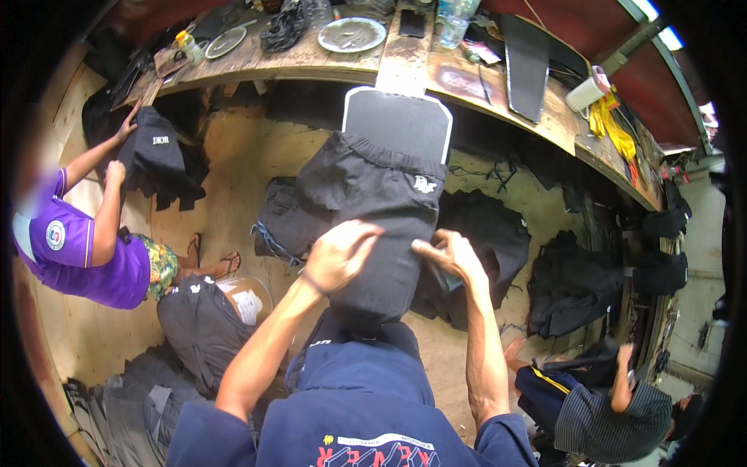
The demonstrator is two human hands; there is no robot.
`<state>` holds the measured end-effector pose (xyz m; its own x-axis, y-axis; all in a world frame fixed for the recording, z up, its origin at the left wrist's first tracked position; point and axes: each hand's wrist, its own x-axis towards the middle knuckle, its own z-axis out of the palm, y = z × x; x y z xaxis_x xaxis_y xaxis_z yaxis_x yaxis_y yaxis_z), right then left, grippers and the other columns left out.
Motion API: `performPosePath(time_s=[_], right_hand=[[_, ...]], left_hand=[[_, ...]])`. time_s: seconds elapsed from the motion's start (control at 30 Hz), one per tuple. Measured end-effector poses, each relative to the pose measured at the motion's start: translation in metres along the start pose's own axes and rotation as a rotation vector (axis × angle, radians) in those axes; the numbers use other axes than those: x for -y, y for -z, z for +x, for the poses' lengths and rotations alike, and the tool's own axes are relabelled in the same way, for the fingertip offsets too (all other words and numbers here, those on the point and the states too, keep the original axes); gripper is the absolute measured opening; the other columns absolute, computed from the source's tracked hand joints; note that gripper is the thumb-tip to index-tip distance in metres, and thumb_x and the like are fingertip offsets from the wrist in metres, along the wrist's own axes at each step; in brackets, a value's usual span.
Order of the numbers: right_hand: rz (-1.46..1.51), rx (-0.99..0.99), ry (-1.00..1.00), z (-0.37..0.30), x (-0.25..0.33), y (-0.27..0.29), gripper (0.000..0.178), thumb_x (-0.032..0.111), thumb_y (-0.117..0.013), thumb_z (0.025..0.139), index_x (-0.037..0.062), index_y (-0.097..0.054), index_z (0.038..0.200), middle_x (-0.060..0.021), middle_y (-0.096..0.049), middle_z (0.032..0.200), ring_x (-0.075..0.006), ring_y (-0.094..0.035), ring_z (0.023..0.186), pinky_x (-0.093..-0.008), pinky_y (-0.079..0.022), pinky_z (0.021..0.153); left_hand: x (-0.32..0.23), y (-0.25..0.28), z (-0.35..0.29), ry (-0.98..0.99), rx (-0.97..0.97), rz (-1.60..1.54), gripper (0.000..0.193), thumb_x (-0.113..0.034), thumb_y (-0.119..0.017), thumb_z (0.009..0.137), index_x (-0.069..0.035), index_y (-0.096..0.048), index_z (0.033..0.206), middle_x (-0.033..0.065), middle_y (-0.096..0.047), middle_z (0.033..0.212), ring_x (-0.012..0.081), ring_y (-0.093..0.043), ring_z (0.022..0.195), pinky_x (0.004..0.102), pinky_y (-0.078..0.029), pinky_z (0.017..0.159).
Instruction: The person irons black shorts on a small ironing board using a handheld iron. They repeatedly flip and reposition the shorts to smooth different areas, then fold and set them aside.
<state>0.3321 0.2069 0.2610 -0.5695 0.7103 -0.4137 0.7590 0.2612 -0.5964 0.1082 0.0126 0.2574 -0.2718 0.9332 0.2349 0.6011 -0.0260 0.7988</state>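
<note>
The black elastic-waisted garment (381, 202) lies over a pale-rimmed board (397, 117), its waistband crossing short of the board's far edge, where two cut-off corners stick out bare; a white print (425, 184) sits near the right edge. Both forearms reach forward, elbows spread wide, slanting in toward the cloth. The left hand (340, 253) arches over the board's left side, back upward, fingers half curled, thumb and forefinger pointing right. The right hand (453, 255) is by the right edge, thumb stretched leftward, fingers bent (from here I can't tell whether either hand grips the cloth or only rests there). Beyond, the wooden table (311, 64) bears a round plate (352, 35) and, toward its right end, a pale jug (587, 89). Off the table's left end, a co-worker in purple (85, 241) handles another black garment (156, 156).
</note>
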Motion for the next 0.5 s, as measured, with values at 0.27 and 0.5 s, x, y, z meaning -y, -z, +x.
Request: performPosePath(time_s=[0.27,0.5], right_hand=[[-0.038,0.030,-0.102,-0.031,0.000,-0.018,0.077,0.081,-0.073,0.087,0.0094,-0.083,0.113,-0.0166,-0.083,0.099,-0.0358,-0.081,0.102,-0.0500,-0.062,0.092],[0.002,-0.089,-0.179,-0.045,0.003,-0.037,0.079,0.080,-0.069,0.090,0.0105,-0.081,0.125,-0.0180,-0.082,0.110,-0.0370,-0.079,0.109,-0.0499,-0.061,0.095]], left_hand=[[-0.046,-0.036,0.159,0.100,1.085,0.926,0.091,-0.071,-0.064,0.098,-0.011,-0.046,0.164,0.0171,-0.056,0.162,0.0351,-0.061,0.141,0.0637,-0.035,0.117],[-0.044,-0.057,0.144,-0.142,0.802,1.271,0.050,-0.034,-0.056,0.106,-0.010,-0.063,0.150,0.0073,-0.061,0.157,0.0217,-0.051,0.150,0.0877,0.001,0.124]])
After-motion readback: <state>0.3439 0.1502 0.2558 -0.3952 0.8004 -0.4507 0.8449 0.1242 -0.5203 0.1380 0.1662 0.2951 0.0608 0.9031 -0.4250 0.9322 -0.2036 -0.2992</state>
